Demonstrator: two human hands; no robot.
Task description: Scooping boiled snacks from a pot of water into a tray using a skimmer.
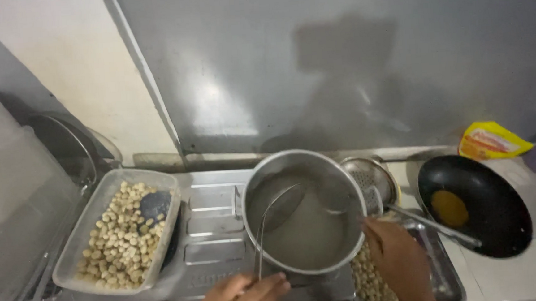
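Observation:
A steel pot [303,213] of cloudy liquid stands on the stove top [211,234]. My left hand [243,296] grips the long handle of a wire skimmer [282,206], whose bowl dips into the liquid. My right hand [399,260] rests at the pot's right rim, above a metal tray [439,270] holding several pale round balls [370,280]. I cannot tell whether the right hand holds anything. A perforated steel strainer [372,178] sits just behind the pot's right side.
A clear plastic tub [118,231] with several pale balls sits on the left. A black pan [473,203] with a yellow-brown patch lies to the right, a yellow packet [490,140] behind it. A steel wall panel stands at the back.

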